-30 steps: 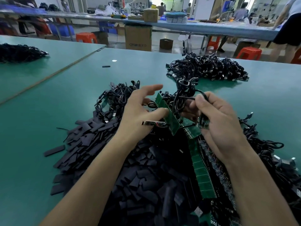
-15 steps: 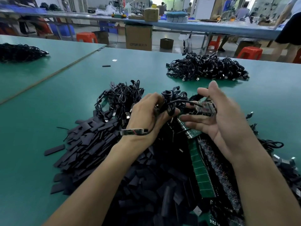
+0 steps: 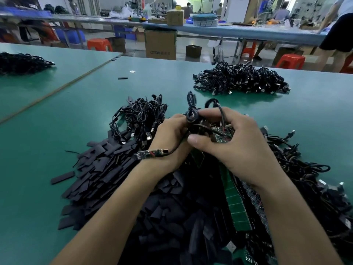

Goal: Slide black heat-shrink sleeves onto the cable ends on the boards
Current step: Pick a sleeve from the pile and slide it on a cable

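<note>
Sleeves (image 3: pixel 99 175): heaped flat on the green table (image 3: pixel 57 115), left of both hands, none picked up yet. Probably feather-light, floppy and a bit slick, so best pinched near one open mouth.
Small board (image 3: pixel 150 154): seen dangling off a cable (image 3: pixel 177 147) by the left wrist, with no sleeve on it. Likely stiff but touchy at the solder joints, so the edges should be held and the cable not yanked.
Left hand (image 3: pixel 170 138): curled round a coiled cable bundle (image 3: pixel 192 113).
Right hand (image 3: pixel 238 146): fingers closed on a second board (image 3: pixel 223 133).
Green strip (image 3: pixel 235 203): laid under the right forearm.
</note>
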A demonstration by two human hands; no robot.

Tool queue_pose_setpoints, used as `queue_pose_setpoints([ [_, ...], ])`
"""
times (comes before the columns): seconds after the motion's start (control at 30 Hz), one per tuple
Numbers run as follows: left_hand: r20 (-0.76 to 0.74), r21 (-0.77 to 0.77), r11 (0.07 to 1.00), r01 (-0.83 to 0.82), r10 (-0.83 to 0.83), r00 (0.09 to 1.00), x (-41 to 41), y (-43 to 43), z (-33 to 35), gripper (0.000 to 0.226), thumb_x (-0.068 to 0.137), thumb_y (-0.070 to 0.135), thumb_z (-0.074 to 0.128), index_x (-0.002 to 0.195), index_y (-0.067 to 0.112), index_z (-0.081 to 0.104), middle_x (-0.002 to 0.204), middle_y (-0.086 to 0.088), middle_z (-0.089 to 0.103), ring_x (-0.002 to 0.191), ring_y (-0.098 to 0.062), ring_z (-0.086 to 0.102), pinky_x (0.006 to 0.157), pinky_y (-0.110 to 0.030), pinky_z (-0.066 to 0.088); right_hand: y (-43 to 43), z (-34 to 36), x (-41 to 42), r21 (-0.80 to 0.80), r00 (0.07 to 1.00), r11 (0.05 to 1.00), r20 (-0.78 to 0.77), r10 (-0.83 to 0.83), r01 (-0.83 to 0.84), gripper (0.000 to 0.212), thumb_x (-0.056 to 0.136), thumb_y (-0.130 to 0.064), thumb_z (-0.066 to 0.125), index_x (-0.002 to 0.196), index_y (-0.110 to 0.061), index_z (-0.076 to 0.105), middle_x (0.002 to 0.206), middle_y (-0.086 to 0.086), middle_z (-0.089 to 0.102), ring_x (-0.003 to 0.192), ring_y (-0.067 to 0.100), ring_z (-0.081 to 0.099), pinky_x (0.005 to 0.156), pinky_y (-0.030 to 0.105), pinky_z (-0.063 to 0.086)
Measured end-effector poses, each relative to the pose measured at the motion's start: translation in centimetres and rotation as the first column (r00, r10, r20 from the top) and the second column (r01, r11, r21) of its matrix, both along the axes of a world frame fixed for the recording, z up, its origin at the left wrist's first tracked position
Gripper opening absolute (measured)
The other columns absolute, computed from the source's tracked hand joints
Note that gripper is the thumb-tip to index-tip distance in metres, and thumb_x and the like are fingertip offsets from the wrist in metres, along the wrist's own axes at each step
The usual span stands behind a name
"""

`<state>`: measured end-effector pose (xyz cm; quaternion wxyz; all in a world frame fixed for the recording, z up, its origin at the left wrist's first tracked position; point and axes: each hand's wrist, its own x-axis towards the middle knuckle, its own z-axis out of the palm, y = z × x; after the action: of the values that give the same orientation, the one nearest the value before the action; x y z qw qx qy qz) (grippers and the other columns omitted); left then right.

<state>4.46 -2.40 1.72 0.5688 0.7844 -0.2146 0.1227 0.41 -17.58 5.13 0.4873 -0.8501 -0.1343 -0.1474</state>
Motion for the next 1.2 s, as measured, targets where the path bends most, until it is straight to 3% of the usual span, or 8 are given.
queue_pose_setpoints([
  [0.13,-0.005,0.061,0.998,0.016,-0.015,1.0,0.1,0.0,0.1,0.015,0.085,0.036,0.065,0.08,0.027,0.076,0.078,0.005,0.057,0.072,-0.002,0.055,0.065,-0.02,0.039,0.3,-0.1,0.5,0.175,0.99,0.976,0.035,-0.138,0.13,0.012,0.087,-0.026,0.076,0.098,-0.031,0.075,0.088,-0.019,0.073,0.073,0.002,0.07,0.072,0.03,0.058],
  [0.27,-0.061,0.075,0.997,0.031,-0.026,0.998,-0.2,0.3,-0.1,0.022,0.098,0.038,0.058,0.082,0.039,0.073,0.082,0.012,0.062,0.073,0.005,0.059,0.064,-0.011,0.041,-0.3,-0.5,1.0,0.189,0.97,0.953,0.016,-0.243,0.236,0.031,0.091,0.0,0.068,0.101,-0.029,0.073,0.083,-0.012,0.072,0.059,0.012,0.072,0.054,0.033,0.06],
  [0.43,-0.202,-0.138,0.99,-0.041,0.012,0.979,-0.2,0.4,-0.1,0.04,0.104,0.038,0.049,0.075,0.027,0.075,0.08,-0.026,0.059,0.067,-0.029,0.052,0.068,-0.043,0.054,-1.7,-0.7,1.1,0.265,0.911,0.887,0.063,-0.407,0.378,0.029,0.096,-0.005,0.063,0.096,-0.033,0.065,0.074,-0.016,0.071,0.057,0.007,0.071,0.049,0.024,0.057],
  [0.6,-0.275,-0.223,0.97,-0.093,0.029,0.961,-0.3,0.3,0.2,0.034,0.088,0.051,0.056,0.072,0.021,0.062,0.084,-0.006,0.052,0.073,-0.019,0.045,0.067,-0.047,0.049,-1.8,-0.2,1.1,0.477,0.872,0.768,0.008,-0.49,0.427,0.025,0.097,-0.006,0.06,0.091,-0.03,0.061,0.075,-0.005,0.068,0.064,0.013,0.074,0.065,0.033,0.061],
  [0.77,-0.231,-0.224,0.946,-0.234,0.182,0.956,-0.2,0.2,-0.3,0.036,0.093,0.054,0.058,0.077,0.023,0.061,0.069,0.002,0.047,0.068,-0.018,0.046,0.066,-0.046,0.057,-2.0,-0.3,0.9,0.321,0.8,0.781,0.104,-0.591,0.536,0.019,0.095,-0.017,0.054,0.091,-0.035,0.058,0.072,-0.016,0.06,0.058,-0.003,0.06,0.056,0.024,0.047],
  [0.9,-0.304,-0.333,0.885,-0.327,0.227,0.925,0.5,0.8,-0.7,0.033,0.099,0.047,0.054,0.072,0.029,0.062,0.084,0.002,0.067,0.077,-0.012,0.06,0.062,-0.021,0.053,-2.5,0.0,1.0,0.374,0.832,0.776,0.023,-0.555,0.508,0.026,0.091,-0.012,0.043,0.088,-0.027,0.064,0.046,-0.019,0.048,0.039,0.004,0.036,0.045,0.03,0.03],
  [1.1,-0.414,-0.395,0.819,-0.415,0.244,0.877,1.4,1.3,-1.0,0.015,0.099,0.026,0.061,0.095,0.021,0.048,0.097,0.0,0.055,0.07,-0.006,0.056,0.06,-0.017,0.053,-1.7,0.8,0.7,0.695,0.945,0.649,-0.153,-0.289,0.311,0.039,0.084,-0.004,0.041,0.057,-0.023,0.063,0.046,-0.012,0.044,0.042,0.007,0.041,0.043,0.02,0.033],
  [1.2,-0.442,-0.445,0.806,-0.39,0.181,0.879,1.2,1.6,-0.7,0.029,0.093,0.021,0.07,0.094,0.018,0.041,0.093,-0.007,0.05,0.064,-0.013,0.057,0.054,-0.026,0.054,-1.5,0.6,0.6,0.547,0.95,0.778,-0.212,-0.228,0.309,0.042,0.091,-0.004,0.044,0.06,-0.023,0.065,0.055,-0.008,0.049,0.04,0.006,0.044,0.039,0.023,0.036],
])
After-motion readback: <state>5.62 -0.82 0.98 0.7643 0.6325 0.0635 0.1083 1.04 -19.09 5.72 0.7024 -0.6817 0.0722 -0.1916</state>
